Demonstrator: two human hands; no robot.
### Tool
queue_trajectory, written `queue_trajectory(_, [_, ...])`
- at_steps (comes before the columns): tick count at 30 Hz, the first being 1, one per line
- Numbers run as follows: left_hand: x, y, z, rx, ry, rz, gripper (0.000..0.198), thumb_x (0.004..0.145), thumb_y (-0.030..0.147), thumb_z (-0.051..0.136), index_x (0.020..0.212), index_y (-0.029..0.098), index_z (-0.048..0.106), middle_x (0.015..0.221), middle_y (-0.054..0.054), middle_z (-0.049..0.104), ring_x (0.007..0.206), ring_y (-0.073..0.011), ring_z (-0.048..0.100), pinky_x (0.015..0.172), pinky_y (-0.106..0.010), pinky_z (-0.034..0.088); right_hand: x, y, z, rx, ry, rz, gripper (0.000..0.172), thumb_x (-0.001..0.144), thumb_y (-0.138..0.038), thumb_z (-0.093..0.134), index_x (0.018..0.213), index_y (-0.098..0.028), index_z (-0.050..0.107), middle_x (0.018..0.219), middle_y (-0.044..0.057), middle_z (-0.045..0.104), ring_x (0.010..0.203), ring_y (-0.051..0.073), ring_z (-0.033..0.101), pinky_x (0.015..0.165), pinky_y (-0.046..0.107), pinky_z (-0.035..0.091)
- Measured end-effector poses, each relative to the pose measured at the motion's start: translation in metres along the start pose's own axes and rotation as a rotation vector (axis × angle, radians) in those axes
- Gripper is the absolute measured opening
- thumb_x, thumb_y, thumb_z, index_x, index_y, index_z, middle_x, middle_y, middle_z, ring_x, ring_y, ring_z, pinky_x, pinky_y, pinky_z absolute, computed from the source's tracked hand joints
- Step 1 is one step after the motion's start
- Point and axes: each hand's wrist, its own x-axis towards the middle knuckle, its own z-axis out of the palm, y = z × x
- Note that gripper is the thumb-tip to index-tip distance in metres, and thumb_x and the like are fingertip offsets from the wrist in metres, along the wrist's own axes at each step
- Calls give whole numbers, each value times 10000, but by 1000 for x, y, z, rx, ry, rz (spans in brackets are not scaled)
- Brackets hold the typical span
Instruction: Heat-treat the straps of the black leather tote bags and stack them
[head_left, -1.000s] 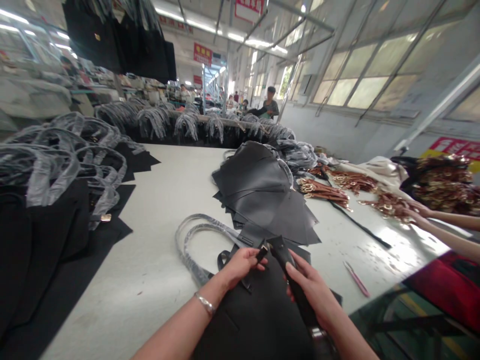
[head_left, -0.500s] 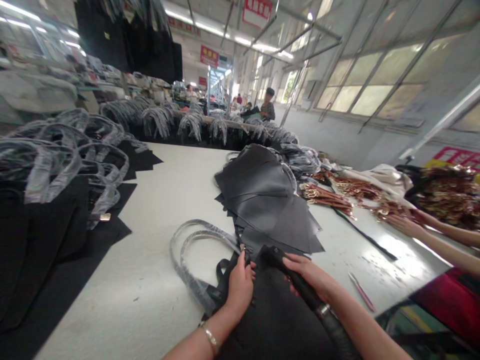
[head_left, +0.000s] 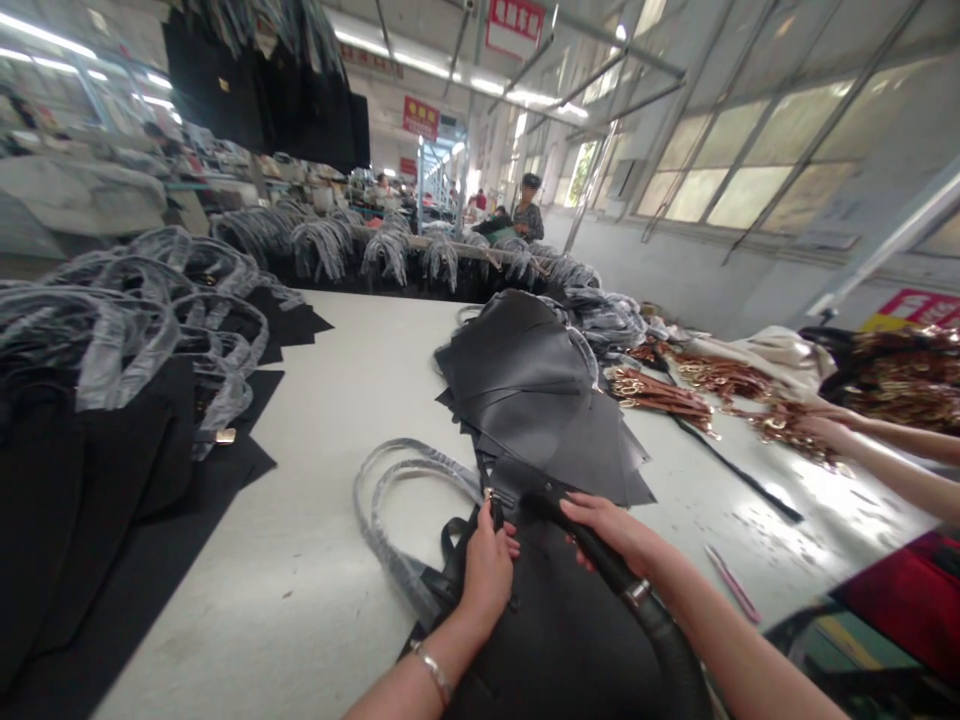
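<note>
A black leather bag (head_left: 555, 630) lies on the white table (head_left: 330, 480) in front of me. My left hand (head_left: 487, 570) is closed, pinching a small metal fitting at the bag's top edge. My right hand (head_left: 611, 530) is wrapped round a black strap (head_left: 600, 560) that runs from the bag's top back along my forearm, with a metal ring on it. The bag's plastic-wrapped handles (head_left: 397, 520) loop out to the left on the table.
A fanned stack of black leather panels (head_left: 532, 390) lies just beyond my hands. Bags with wrapped handles (head_left: 135, 340) fill the left side. Brown straps with gold hardware (head_left: 660, 390) and another person's hands (head_left: 825, 430) are at the right. A pink tool (head_left: 731, 585) lies near the table edge.
My left hand dropped from the strap end to the bag's top edge and pinched the metal fitting. My right hand slid along the strap and lowered it onto the bag.
</note>
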Motion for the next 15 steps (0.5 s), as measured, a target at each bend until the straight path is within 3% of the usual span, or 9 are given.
queue_trajectory(6, [2, 6, -3, -152, 21, -51, 450, 853, 100, 435, 1303, 113, 414, 803, -35, 626, 602, -119, 602, 605, -234, 504, -1, -6, 11, 19, 163, -156, 427, 910, -344, 541, 1304, -194, 473, 576, -46, 566, 376, 107, 551, 344, 177, 436])
queue_trajectory(11, [5, 14, -8, -550, 61, -203, 259, 854, 71, 473, 1103, 137, 492, 816, -43, 637, 639, -110, 632, 650, -237, 528, -46, -5, -5, 20, 182, -193, 506, 888, -357, 570, 1366, -252, 442, 647, -42, 577, 453, 119, 587, 399, 204, 472])
queue_trajectory(15, [10, 24, -24, -642, -7, -255, 90, 858, 62, 486, 900, 134, 519, 883, -95, 661, 710, -113, 658, 694, -239, 539, -83, 25, -15, 1, 201, -110, 578, 853, -393, 609, 1379, -231, 432, 666, -37, 581, 470, 132, 594, 412, 222, 477])
